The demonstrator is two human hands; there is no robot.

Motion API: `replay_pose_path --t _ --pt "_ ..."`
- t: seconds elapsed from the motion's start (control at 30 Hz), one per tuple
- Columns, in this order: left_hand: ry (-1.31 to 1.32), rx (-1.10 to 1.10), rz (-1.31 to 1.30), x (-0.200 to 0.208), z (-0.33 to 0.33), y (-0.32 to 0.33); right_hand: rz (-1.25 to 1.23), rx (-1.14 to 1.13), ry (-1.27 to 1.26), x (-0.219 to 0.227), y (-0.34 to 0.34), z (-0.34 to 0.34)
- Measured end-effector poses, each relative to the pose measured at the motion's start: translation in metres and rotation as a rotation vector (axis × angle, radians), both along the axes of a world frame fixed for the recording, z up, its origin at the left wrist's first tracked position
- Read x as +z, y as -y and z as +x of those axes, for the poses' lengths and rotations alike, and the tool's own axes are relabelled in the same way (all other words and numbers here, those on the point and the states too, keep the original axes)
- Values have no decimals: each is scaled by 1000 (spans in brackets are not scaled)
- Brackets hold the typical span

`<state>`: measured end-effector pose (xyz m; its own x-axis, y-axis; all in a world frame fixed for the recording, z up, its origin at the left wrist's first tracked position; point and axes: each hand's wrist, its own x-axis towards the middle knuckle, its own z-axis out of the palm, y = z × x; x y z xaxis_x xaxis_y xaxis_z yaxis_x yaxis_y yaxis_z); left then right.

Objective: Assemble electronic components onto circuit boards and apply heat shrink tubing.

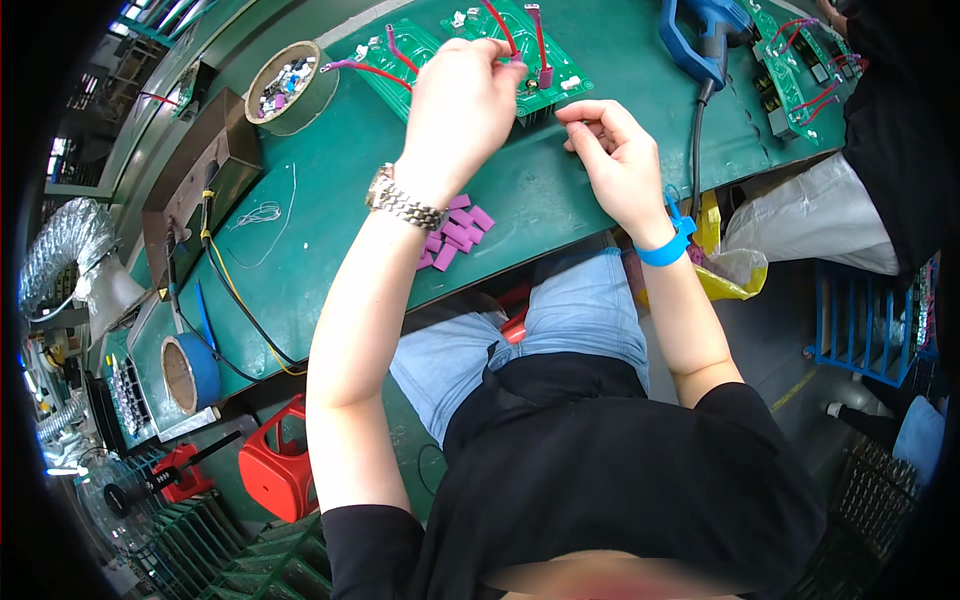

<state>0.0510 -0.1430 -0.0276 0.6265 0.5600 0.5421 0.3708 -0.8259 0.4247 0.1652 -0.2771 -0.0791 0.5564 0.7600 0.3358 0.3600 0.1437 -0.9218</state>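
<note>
My left hand (462, 108), with a metal watch at its wrist, reaches over a green circuit board (562, 75) at the far edge of view. Its fingertips pinch a purple sleeve (517, 60) at the lower end of a red wire (498, 20). Beside it another red wire (541, 40) stands up from the board, a purple sleeve at its base. My right hand (615, 155), wearing a blue wrist strap (665, 248), hovers near the board's front edge. Its thumb and fingers are closed together; whatever they hold is hidden. Loose purple sleeves (460, 235) lie under my left forearm.
A second board (385, 75) with red wires lies left. Around the bench are a round tub of small parts (322, 95), a brown metal box (235, 150), a blue tool (700, 50) with a black cable, and more boards (790, 75) by another person's dark sleeve.
</note>
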Motion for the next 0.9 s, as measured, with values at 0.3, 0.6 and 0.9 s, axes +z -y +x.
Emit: replay_pose_path --t 0.3,0.6,0.9 --pt "-22 -54 28 -3 -2 -4 -9 19 37 0 1 -2" --pt "72 -99 -57 22 -37 15 43 36 -48 2 0 -2" --pt "-211 -46 -307 7 -127 10 -101 290 752 22 -3 -55"
